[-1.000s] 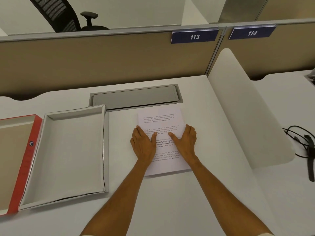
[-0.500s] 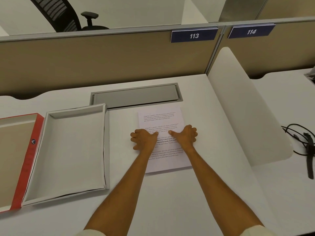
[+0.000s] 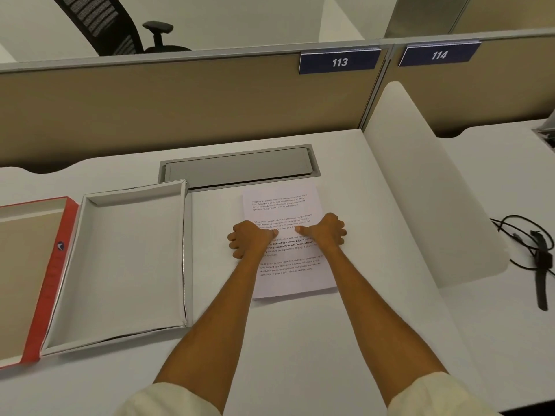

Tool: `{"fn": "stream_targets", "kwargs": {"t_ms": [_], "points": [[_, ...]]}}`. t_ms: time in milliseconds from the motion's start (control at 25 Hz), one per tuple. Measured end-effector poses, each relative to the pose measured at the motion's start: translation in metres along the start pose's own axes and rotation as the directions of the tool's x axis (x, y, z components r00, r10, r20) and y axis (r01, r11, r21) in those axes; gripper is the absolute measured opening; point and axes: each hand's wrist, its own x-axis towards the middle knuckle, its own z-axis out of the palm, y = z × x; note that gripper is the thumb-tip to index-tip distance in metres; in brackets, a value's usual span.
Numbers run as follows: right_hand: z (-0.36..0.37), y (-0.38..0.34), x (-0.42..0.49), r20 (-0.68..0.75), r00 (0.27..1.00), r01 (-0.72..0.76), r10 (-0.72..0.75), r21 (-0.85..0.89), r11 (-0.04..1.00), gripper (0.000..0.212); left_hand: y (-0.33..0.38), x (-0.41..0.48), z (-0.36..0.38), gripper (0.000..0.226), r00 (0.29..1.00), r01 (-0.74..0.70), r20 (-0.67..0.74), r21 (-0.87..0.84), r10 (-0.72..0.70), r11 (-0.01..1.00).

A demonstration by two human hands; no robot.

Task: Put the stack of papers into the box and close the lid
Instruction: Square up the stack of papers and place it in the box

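A stack of white printed papers (image 3: pixel 282 202) lies flat on the white desk, right of centre. My left hand (image 3: pixel 249 238) grips its left edge, fingers curled down beside the edge and thumb on top. My right hand (image 3: pixel 326 232) grips the right edge the same way, with the two thumbs pointing at each other. To the left of the papers sits the empty white box (image 3: pixel 126 259), open. Its red lid (image 3: pixel 57 265) lies upside down against the box's left side, partly cut off by the frame.
A grey cable hatch (image 3: pixel 240 168) is set into the desk just behind the papers and box. A white curved divider (image 3: pixel 420 190) stands to the right, with black cables and a strap (image 3: pixel 537 253) beyond it. A beige partition (image 3: pixel 180 109) closes the back.
Both hands slid outward from lying flat on the sheet's middle to its side edges, and the fingers curled down around those edges. The papers have stayed in place.
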Motion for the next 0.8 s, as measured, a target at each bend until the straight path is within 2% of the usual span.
{"fn": "stream_targets", "kwargs": {"t_ms": [360,560,800], "points": [[-0.006,-0.007,0.0,0.05,0.998,-0.025,0.028,-0.06,0.998,0.077,0.002,0.004,-0.008,0.069,0.997,-0.032,0.067,0.041,0.029,0.999],[-0.003,-0.004,-0.006,0.042,0.999,0.026,-0.023,-0.088,0.996,0.073,0.001,0.002,-0.005,0.073,0.999,-0.044,0.015,0.113,0.043,0.993],[0.002,-0.004,-0.02,-0.011,0.984,0.179,-0.18,-0.065,0.982,0.054,-0.011,-0.007,0.005,0.056,0.975,-0.222,-0.013,-0.074,0.222,0.972]]}}
